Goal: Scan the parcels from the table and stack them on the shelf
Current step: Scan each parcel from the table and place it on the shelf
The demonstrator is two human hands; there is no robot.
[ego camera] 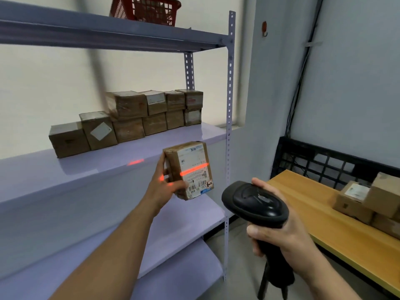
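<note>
**Head view: scan in hand.**
- Our left hand (164,187) grips the parcel (190,169) from its left side, thumb on the front near the lower corner, label turned to us.
- The parcel hangs in the air just before the front edge of the middle shelf (97,167), near its right end.
- Our right hand (281,234) is wrapped round the handle of the scanner (255,202), whose head is aimed at the parcel.
- The red line (194,168) falls across the middle of the label. The barcode (195,187) sits lower, near the label's bottom edge.
- We judge the line must drop. We should tip the scanner down a touch, or lift the parcel, until the line crosses all the bars.
- Part of the line spills past the parcel onto our fingers and the shelf board, so the aim also runs a little left.
- The thumb lies just beside the barcode and should keep off the bars.
- The parcel is tilted; holding the label square to the scanner should help.

**Around.**
- A stack (138,118) of boxes runs along the back edge of the shelf. It is two high towards the right end and steps down to single boxes at the left.
- There is room on top of the single boxes, and bare board before the stack.
- The front post (229,105) stands just right of the parcel. We think it could catch a corner on the way in.
- More parcels (368,200) sit on the table (313,213) at right, against a black crate (324,161).
- A red basket (147,9) sits on the top shelf, well apart from the work.
</note>
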